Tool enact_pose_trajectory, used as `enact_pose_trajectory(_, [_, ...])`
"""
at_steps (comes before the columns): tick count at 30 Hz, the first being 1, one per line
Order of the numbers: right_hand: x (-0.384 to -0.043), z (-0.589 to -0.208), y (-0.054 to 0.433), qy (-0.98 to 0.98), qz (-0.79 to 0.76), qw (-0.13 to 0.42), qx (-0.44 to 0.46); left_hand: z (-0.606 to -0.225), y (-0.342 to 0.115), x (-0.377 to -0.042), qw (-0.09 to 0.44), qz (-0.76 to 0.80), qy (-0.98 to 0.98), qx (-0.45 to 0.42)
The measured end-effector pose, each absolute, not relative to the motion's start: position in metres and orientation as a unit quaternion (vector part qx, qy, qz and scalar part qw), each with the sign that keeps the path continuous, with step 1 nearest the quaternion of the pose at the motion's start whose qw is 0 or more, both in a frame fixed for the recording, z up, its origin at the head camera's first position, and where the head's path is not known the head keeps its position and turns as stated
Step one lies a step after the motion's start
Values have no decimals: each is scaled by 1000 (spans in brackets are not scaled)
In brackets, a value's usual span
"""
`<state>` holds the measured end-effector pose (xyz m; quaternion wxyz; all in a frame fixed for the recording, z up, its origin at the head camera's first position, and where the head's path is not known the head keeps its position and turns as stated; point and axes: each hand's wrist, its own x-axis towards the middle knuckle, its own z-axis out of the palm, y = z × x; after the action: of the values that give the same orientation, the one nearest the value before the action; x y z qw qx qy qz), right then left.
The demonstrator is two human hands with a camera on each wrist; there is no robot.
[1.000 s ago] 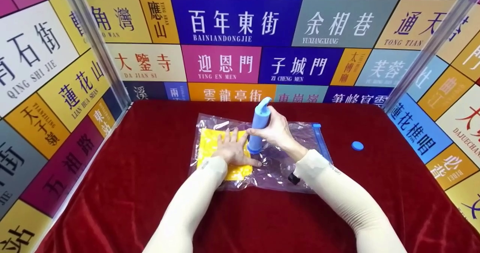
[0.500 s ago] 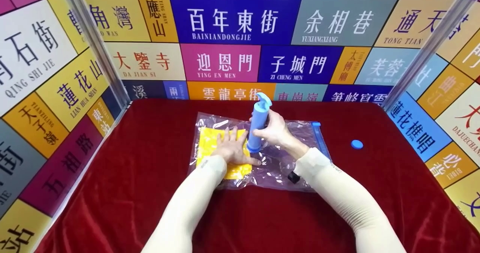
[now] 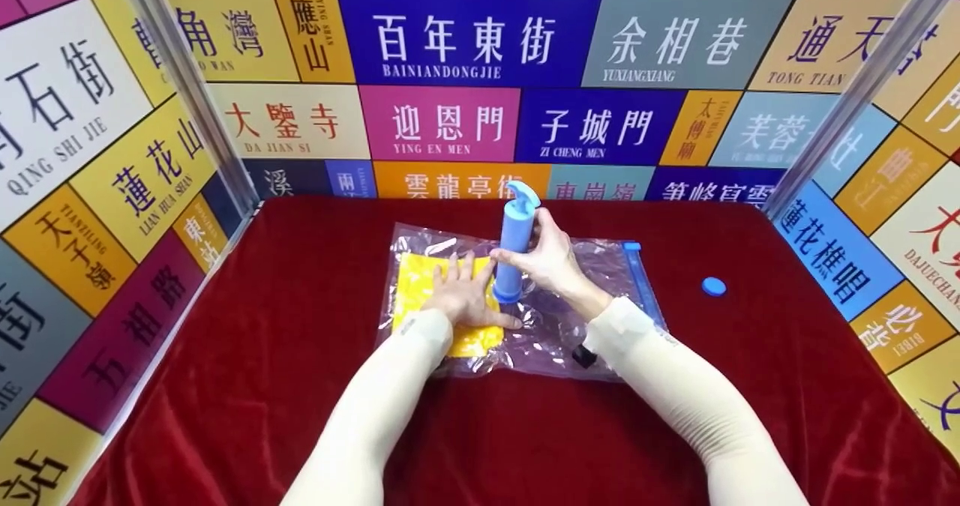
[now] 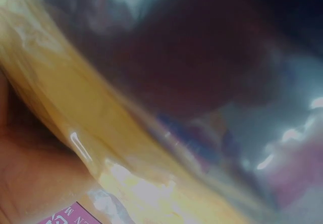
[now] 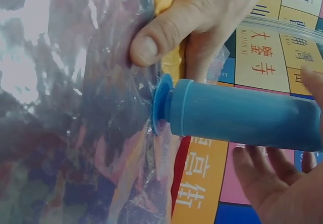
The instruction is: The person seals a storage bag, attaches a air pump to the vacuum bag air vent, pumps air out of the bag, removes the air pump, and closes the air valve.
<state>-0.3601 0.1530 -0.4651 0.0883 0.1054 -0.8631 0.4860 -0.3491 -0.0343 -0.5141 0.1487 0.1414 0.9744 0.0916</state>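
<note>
A clear plastic bag [image 3: 536, 356] lies on the red cloth, a flat yellow piece [image 3: 414, 285] inside its left part. My left hand [image 3: 465, 302] rests on the yellow part, palm down with fingers spread. Just right of it, a light blue hand pump [image 3: 516, 229] stands nearly upright, its flared blue base [image 5: 162, 104] against the bag's film. My right hand [image 3: 553, 262] holds the pump's barrel, thumb on the near side. In the right wrist view, my left thumb [image 5: 146, 48] presses the film beside the base. The left wrist view is blurred, showing mostly yellow under shiny film.
A blue zip edge [image 3: 643, 285] runs down the bag's right side. Farther right, a small round blue cap [image 3: 713, 286] lies on the red cloth [image 3: 300, 296]. Sign-printed panels [image 3: 442, 124] stand behind and at both sides.
My right hand has loosened and regripped the barrel, and the pump has turned, its top handle now pointing another way. The left hand stays in place.
</note>
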Motion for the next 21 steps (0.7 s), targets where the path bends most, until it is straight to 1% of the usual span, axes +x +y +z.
enact_pose_trajectory(6, [-359, -464, 151, -852, 499, 102, 126, -514, -35, -351, 153, 100, 974, 135])
enact_pose_trajectory(13, [-358, -462, 151, -837, 515, 105, 151, -514, -35, -349, 143, 102, 975, 139])
enact_pose_trajectory(21, [-358, -458, 157, -829, 525, 121, 149, -514, -36, -348, 143, 96, 975, 139])
